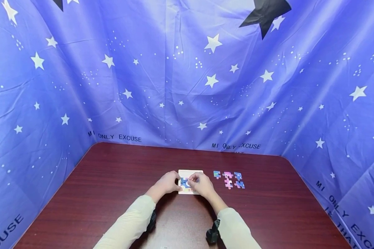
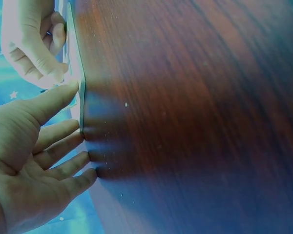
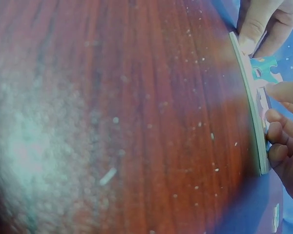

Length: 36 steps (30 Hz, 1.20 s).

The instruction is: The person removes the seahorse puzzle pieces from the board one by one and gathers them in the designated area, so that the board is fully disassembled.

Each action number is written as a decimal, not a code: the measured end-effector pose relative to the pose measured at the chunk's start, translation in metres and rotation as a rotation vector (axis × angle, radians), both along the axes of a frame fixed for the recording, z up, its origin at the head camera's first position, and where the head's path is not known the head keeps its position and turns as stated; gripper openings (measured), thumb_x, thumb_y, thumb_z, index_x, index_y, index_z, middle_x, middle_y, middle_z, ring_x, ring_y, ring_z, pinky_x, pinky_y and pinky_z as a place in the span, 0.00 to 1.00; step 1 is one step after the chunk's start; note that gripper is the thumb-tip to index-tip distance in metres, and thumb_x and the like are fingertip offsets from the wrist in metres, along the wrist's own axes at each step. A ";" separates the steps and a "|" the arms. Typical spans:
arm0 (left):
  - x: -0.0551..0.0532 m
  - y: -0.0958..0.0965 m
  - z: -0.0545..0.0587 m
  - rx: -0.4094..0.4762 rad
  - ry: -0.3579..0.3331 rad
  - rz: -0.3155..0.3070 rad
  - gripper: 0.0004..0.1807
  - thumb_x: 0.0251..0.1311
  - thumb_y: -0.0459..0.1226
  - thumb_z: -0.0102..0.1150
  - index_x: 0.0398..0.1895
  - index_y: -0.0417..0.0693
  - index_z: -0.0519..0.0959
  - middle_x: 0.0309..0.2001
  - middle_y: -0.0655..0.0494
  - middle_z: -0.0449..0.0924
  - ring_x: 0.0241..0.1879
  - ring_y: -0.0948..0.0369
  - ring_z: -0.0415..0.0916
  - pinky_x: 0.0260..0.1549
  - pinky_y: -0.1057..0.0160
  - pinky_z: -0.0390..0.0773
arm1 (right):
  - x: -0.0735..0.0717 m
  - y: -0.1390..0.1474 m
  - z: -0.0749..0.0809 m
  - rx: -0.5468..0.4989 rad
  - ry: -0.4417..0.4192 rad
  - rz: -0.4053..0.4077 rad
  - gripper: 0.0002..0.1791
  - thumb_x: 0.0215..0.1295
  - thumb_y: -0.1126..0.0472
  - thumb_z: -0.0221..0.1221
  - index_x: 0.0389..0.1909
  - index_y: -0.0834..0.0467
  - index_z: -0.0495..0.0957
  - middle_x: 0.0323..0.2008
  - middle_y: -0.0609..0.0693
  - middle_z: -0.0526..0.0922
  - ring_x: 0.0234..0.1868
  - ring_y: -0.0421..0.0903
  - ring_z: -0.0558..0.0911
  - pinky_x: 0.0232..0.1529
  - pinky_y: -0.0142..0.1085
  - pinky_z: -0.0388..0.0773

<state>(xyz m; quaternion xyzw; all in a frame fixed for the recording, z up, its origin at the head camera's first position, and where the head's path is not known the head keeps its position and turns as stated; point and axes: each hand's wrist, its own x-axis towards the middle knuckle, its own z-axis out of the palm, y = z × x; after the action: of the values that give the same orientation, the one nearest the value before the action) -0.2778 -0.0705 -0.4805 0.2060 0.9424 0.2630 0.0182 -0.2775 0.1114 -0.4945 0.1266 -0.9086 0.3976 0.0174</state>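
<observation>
A shallow white puzzle tray (image 1: 190, 192) lies on the table with blue jigsaw pieces (image 1: 184, 182) in its left part. My left hand (image 1: 167, 182) holds the tray's left edge, thumb toward the near corner and fingers along the side, as the left wrist view (image 2: 36, 146) also shows. Over the middle of the tray, my right hand (image 1: 202, 185) pinches a puzzle piece between thumb and index finger; the fingertips mostly hide it. A teal piece (image 3: 266, 68) shows by the right fingertips in the right wrist view.
To the right of the tray lie several loose pieces, among them a pink one (image 1: 228, 183) and a blue one (image 1: 239, 184). The dark red wooden table (image 1: 112, 193) is enclosed by a blue star-printed cloth (image 1: 187, 76) at the back and sides.
</observation>
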 end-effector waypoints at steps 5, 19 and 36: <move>-0.009 -0.003 -0.013 -0.007 0.042 -0.023 0.23 0.41 0.39 0.72 0.40 0.33 0.81 0.41 0.46 0.80 0.44 0.53 0.77 0.49 0.60 0.76 | 0.000 0.000 0.000 -0.008 -0.024 0.002 0.07 0.55 0.58 0.64 0.33 0.55 0.80 0.25 0.47 0.79 0.19 0.35 0.76 0.26 0.32 0.70; 0.004 0.001 0.007 -0.015 -0.018 0.029 0.24 0.42 0.38 0.71 0.43 0.32 0.80 0.44 0.43 0.80 0.49 0.50 0.76 0.53 0.56 0.74 | 0.000 -0.003 0.002 0.085 0.022 -0.013 0.06 0.53 0.56 0.65 0.29 0.53 0.84 0.30 0.46 0.76 0.31 0.39 0.77 0.32 0.34 0.71; 0.004 0.001 0.004 -0.002 -0.009 0.023 0.23 0.40 0.36 0.72 0.40 0.32 0.80 0.43 0.43 0.80 0.47 0.49 0.77 0.51 0.54 0.75 | 0.002 -0.004 0.003 0.149 0.039 0.001 0.06 0.52 0.56 0.64 0.29 0.53 0.83 0.32 0.45 0.76 0.32 0.40 0.74 0.32 0.35 0.70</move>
<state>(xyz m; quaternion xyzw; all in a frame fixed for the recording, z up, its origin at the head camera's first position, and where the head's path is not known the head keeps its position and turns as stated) -0.2742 -0.0693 -0.4761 0.1938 0.9449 0.2630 0.0197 -0.2752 0.1078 -0.4914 0.1359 -0.9351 0.3262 0.0254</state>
